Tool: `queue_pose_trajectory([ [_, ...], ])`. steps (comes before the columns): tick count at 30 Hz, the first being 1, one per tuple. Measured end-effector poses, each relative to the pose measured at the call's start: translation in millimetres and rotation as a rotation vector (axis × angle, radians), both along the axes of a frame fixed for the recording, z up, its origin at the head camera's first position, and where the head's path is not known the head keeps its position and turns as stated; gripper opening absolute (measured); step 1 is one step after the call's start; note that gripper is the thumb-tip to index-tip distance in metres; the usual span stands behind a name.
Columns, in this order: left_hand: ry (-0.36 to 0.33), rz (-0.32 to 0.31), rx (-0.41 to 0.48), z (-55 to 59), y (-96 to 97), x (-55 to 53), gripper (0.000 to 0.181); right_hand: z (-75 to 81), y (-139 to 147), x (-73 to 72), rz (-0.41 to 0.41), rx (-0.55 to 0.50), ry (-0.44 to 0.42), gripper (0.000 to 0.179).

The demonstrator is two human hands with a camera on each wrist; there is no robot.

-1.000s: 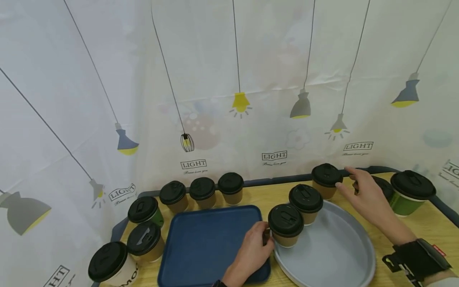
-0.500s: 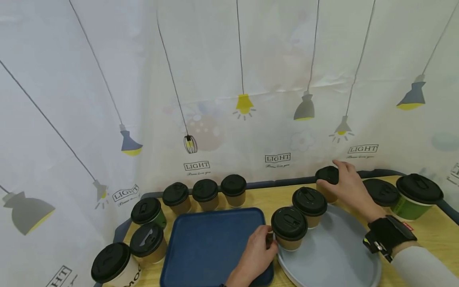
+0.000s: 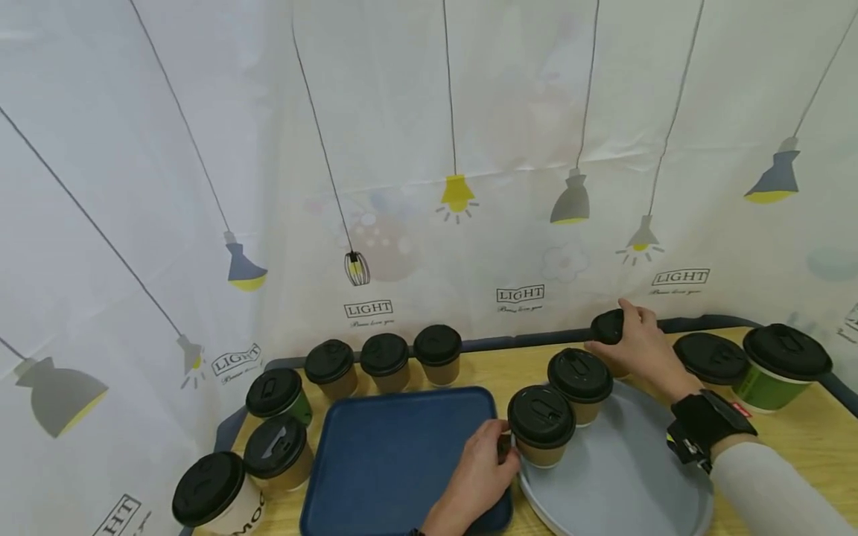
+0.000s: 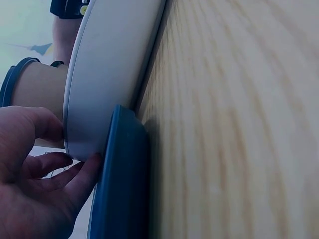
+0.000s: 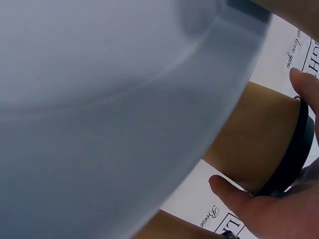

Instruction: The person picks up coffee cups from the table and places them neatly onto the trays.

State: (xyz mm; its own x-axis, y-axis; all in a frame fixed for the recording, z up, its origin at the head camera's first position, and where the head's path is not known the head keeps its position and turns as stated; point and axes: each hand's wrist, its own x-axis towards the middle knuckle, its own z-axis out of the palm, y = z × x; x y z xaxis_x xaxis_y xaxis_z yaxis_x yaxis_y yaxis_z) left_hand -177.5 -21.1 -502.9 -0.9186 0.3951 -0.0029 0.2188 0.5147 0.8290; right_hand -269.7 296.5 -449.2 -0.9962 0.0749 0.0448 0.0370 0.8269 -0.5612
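At the back right, my right hand [image 3: 646, 353] grips a brown paper coffee cup [image 5: 256, 137] by its black lid [image 3: 608, 326], thumb and fingers on opposite sides of it. That lid leans in the head view, and the hand covers much of the cup. My left hand [image 3: 479, 469] stays at the left rim of the round grey tray [image 3: 643, 484], thumb at the rim and fingers against the outer wall [image 4: 99, 99]. Right beside it, a lidded brown cup [image 3: 541, 424] stands on the tray, with another lidded cup [image 3: 580, 383] just behind.
A blue rectangular tray [image 3: 409, 461] lies left of the round one. Several lidded cups line its back and left, including a white cup [image 3: 217, 495] at the front. To the right stand a black-lidded cup [image 3: 710, 359] and a green cup [image 3: 784, 366]. A printed curtain [image 3: 469, 246] hangs behind.
My right hand has moved left onto the back cup and closed round its lid, which has tipped. The left hand keeps its place at the tray rim.
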Motion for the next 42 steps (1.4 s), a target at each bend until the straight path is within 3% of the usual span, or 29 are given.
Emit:
queue_pose_trajectory([
  [12, -0.01, -0.018, 0.035, 3.0, 5.2, 0.4, 0.033, 1.5, 9.8, 4.3, -0.016, 0.012, 0.044, 0.105],
  [25, 0.019, -0.007, 0.007, 1.6, 2.9, 1.4, 0.032, 35.3, 8.2, 30.1, -0.021, -0.013, 0.167, 0.104],
  [42, -0.008, 0.009, -0.014, 0.8, 1.3, 1.2, 0.033, 47.9, 9.2, 64.7, 0.005, 0.046, 0.294, 0.101],
])
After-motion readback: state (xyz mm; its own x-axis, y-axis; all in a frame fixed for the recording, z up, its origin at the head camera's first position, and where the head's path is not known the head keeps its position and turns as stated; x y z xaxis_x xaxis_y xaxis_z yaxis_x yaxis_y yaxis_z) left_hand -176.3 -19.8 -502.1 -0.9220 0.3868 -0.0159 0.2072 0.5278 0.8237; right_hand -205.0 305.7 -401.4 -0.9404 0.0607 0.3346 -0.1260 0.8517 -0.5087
